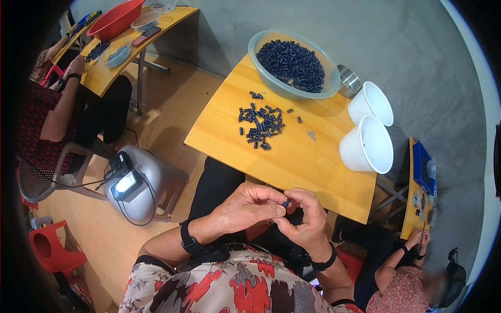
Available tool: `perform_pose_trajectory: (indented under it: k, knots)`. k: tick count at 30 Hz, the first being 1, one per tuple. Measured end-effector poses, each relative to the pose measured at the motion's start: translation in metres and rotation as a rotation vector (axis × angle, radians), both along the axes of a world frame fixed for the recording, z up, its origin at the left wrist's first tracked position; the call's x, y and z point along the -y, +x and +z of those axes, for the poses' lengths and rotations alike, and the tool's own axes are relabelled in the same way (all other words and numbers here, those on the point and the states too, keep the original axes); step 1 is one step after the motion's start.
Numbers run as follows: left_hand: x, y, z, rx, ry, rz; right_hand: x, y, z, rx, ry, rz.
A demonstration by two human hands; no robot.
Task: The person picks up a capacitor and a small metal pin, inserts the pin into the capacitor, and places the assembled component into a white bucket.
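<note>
Grey concrete wall and a tan floor are framing a yellow wooden surface (302, 156), smooth and slightly glossy, whose straight edges are bending under the lens. Both hands are meeting just below its near edge, over the person's dark lap: the left hand (248, 208) and the right hand (305, 214) are pinching a small dark cylindrical part (286, 202) between their fingertips, so that most of it is lying hidden behind the thumbs and its exact shape is hard to make out. Dark bands are circling both wrists, and a patterned red and cream sleeve is being cut off by the lower edge. On the surface a loose heap of the same small dark cylinders (261, 127) is lying well apart from the hands, with a few tiny pale pieces (311, 135) beside it, too small to identify. A translucent greenish plastic bowl (258, 44) is holding many more dark cylinders; a small metal cup (348, 81) is half hiding behind it. Two white plastic buckets (368, 143) are tilting at the right edge. Other seated people are appearing only partly at the frame's rim.
</note>
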State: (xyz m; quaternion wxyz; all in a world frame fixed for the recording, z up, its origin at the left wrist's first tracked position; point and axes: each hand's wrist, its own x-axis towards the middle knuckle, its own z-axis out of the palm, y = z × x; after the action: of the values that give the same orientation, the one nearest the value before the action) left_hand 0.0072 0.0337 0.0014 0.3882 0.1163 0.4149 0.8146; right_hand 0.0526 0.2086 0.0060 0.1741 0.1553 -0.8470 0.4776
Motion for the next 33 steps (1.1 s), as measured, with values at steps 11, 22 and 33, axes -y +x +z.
perform_pose_trajectory:
  k: [11, 22, 33]
  knots:
    - [0.003, 0.0, 0.001, -0.016, -0.024, 0.026, 0.005, -0.001, 0.009, -0.159, 0.139, -0.035]
    - [0.0, -0.001, -0.004, -0.022, -0.083, 0.078, 0.009, -0.007, -0.001, -0.329, 0.267, -0.091]
    - [0.004, 0.0, -0.001, 0.176, -0.021, -0.089, 0.002, -0.005, -0.004, -0.265, 0.112, -0.059]
